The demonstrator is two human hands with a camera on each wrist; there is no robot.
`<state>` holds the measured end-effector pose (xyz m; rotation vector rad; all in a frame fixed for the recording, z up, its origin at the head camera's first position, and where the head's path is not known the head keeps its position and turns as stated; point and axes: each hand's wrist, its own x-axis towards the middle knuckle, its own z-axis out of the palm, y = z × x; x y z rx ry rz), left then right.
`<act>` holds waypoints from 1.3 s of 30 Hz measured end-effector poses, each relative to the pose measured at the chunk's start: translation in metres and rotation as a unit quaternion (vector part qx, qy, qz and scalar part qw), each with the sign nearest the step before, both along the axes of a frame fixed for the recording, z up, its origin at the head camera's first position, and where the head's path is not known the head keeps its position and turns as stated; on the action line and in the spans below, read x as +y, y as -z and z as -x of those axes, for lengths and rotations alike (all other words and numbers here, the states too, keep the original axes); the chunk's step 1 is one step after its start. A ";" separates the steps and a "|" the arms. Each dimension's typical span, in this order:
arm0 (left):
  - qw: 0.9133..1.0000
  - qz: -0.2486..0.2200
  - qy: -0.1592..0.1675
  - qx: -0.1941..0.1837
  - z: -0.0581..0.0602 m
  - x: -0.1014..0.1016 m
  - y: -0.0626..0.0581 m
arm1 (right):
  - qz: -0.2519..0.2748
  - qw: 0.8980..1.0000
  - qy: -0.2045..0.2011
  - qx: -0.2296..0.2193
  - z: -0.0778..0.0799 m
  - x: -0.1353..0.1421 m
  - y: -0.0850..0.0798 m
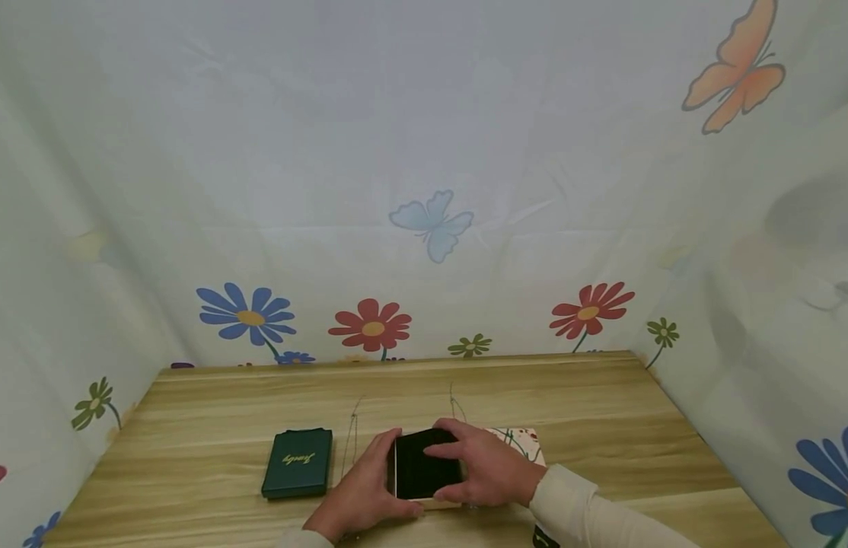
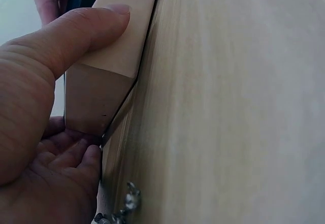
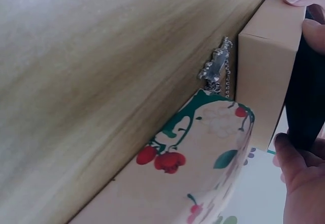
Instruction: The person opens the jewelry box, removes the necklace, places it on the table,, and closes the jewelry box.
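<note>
A shallow cream box (image 1: 438, 504) with a black pad (image 1: 419, 468) in its top lies between both hands. My left hand (image 1: 365, 487) grips the box's left end; in the left wrist view, its thumb presses the cream side (image 2: 114, 56) and its fingers curl below. Over the black pad, my right hand (image 1: 489, 464) has its thumb at the near edge and fingers at the far edge, pinching it; one finger reaches across the top. A silver necklace (image 3: 217, 64) with a pendant lies beside the box, under the right hand. Another thin chain necklace (image 1: 351, 438) lies left of the box.
Left of the hands sits a dark green jewelry box (image 1: 297, 463) with gold lettering. A floral-patterned box (image 1: 527, 441) is partly hidden behind the right hand. A dark item (image 1: 543, 537) shows below the right sleeve. Patterned cloth (image 1: 438, 304) hangs around the wooden table (image 1: 602, 403).
</note>
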<state>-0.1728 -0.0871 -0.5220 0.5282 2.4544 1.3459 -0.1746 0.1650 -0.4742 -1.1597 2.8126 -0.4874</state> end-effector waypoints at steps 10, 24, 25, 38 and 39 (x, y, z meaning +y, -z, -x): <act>1.000 0.008 0.000 -0.001 0.000 0.001 -0.001 | -0.022 1.000 -0.011 0.007 0.000 -0.002 0.000; 1.000 0.008 0.016 -0.003 0.001 -0.001 -0.002 | -0.037 0.999 -0.009 0.008 -0.001 -0.004 0.004; 1.000 0.008 0.021 -0.003 0.001 -0.002 -0.002 | -0.035 0.999 -0.009 0.006 -0.001 -0.004 0.004; 0.999 0.015 0.038 0.011 0.001 -0.007 -0.003 | -0.048 0.998 0.012 -0.025 -0.004 -0.003 0.005; 0.999 0.014 0.036 0.013 0.001 -0.006 -0.003 | -0.049 0.998 0.014 -0.025 -0.004 -0.003 0.005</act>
